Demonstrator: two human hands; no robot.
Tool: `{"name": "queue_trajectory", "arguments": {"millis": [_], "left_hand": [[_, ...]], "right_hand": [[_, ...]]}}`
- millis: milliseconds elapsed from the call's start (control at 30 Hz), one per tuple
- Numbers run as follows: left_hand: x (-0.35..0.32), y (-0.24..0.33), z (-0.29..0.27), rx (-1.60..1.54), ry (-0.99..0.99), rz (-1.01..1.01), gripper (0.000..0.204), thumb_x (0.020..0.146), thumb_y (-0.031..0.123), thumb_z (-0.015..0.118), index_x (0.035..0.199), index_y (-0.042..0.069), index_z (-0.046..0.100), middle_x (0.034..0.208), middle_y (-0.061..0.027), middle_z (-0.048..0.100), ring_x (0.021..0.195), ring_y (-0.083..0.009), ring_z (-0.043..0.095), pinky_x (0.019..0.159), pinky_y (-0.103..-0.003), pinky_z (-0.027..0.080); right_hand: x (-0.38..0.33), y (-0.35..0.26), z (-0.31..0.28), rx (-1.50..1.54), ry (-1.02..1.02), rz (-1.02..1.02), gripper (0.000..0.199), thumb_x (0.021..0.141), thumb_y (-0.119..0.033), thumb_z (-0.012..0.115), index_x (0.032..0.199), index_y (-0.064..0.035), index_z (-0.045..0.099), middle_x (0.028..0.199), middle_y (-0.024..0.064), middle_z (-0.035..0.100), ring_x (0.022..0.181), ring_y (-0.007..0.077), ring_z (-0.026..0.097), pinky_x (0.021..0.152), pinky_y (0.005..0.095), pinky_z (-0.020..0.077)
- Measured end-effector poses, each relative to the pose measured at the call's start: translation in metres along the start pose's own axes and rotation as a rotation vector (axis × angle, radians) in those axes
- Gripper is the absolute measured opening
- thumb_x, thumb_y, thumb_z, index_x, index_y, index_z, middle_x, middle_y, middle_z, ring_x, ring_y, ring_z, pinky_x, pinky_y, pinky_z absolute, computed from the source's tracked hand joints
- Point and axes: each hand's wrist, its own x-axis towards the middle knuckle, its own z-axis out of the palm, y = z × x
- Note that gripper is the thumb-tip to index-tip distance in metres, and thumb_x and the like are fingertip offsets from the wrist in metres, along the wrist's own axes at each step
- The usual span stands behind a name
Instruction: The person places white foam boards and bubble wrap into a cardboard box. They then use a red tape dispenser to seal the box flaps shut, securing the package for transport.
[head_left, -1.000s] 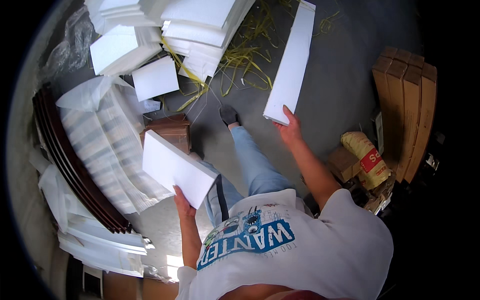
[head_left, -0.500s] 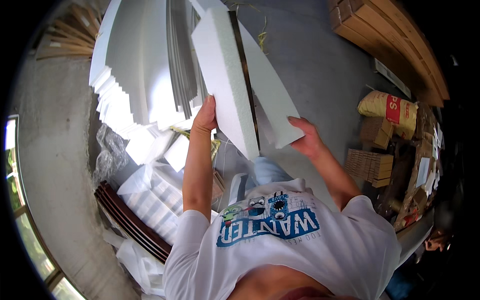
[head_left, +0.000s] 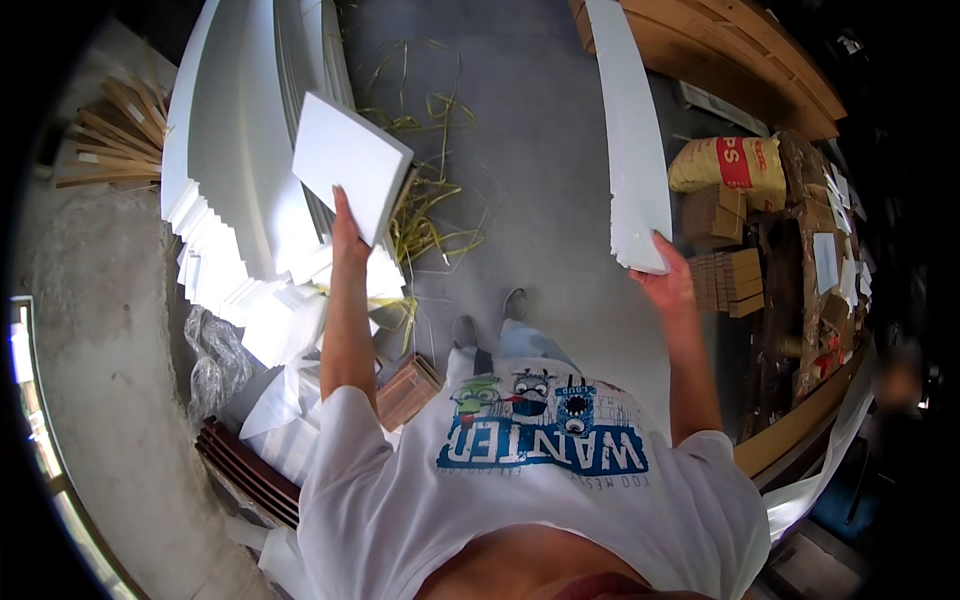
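My left hand (head_left: pixel 348 238) is closed on a short white foam board (head_left: pixel 348 160), held up tilted with its broad face showing and a darker edge on its right side. Off to the right, my right hand (head_left: pixel 668 285) grips the near end of a long white foam strip (head_left: pixel 635 140), which runs far ahead and has a jagged left edge. Well apart, the two pieces have grey floor between them. Left of and behind the short board lies a stack of long white foam sheets (head_left: pixel 225 130), partly covered by it.
Yellow strapping (head_left: pixel 425 225) lies tangled on the floor. To the right are a yellow sack (head_left: pixel 730 168), bundled cardboard pieces (head_left: pixel 725 282) and long brown cartons (head_left: pixel 720 60). Wooden strips (head_left: pixel 125 135) lie at far left, with clear plastic wrap (head_left: pixel 213 360) and dark brown boards (head_left: pixel 245 470) nearer.
My hands have moved apart, separating the two white pieces. The left piece has swung left, showing its broad face; the strip has gone right and now points straight ahead.
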Motion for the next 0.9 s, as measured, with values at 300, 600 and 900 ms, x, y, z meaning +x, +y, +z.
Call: {"name": "queue_trajectory", "arguments": {"millis": [300,600,900], "left_hand": [[0.09,0.125,0.069,1.517,-0.559,0.497,0.05,0.096,0.012,0.051,0.144,0.004,0.042,0.138,-0.0129,0.054,0.123,-0.0232,0.055,0.101,-0.036,0.045],[0.122,0.006,0.166,1.743,-0.106,0.398,0.066,0.074,0.053,0.076,0.106,-0.004,0.07,0.103,-0.0204,0.071,0.096,-0.0318,0.069,0.08,-0.041,0.052],[-0.055,-0.387,0.199,1.256,-0.637,-0.529,0.079,0.08,0.055,0.073,0.114,-0.015,0.06,0.107,-0.0198,0.067,0.093,-0.0283,0.066,0.079,-0.039,0.055]], "right_hand": [[-0.117,0.086,-0.107,-0.174,0.271,0.006,0.051,0.081,-0.025,0.076,0.12,0.0025,0.059,0.098,0.0111,0.068,0.078,0.0188,0.067,0.059,0.0308,0.057],[-0.249,0.056,-0.176,-0.555,0.906,-0.146,0.052,0.075,-0.039,0.078,0.105,0.0002,0.065,0.092,0.0139,0.067,0.084,0.0223,0.064,0.076,0.0347,0.0509],[-0.413,0.091,-0.149,-0.202,1.559,-0.498,0.052,0.084,-0.036,0.069,0.117,0.0033,0.06,0.101,0.0097,0.066,0.096,0.0156,0.058,0.084,0.031,0.0467]]}}
